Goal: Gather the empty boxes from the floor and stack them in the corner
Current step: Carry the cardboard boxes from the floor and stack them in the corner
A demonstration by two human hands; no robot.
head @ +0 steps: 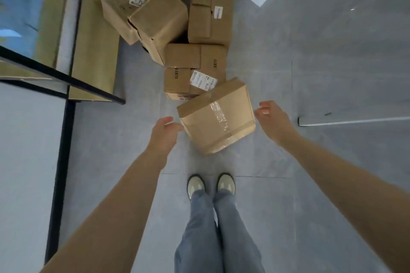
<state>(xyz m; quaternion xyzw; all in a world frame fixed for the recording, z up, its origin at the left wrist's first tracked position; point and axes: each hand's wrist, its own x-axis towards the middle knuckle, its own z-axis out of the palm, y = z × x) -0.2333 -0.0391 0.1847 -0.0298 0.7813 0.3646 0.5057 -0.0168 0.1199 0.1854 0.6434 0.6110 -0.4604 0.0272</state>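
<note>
Shoes, pale with dark trim, on matte grey floor tiles. Ahead, a tilted cardboard box, clear tape down its seam. My left hand sits just beside its left edge, fingers loosely curved, holding nothing; whether it touches is unclear. My right hand hovers off the right edge, released. Beyond, a pile of brown boxes, some labelled, beside a black-framed shelf.

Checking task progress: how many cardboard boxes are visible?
5: taped box between the hands; labelled box behind it; tall box beyond; two tilted boxes leftward. Others may be hidden.
</note>
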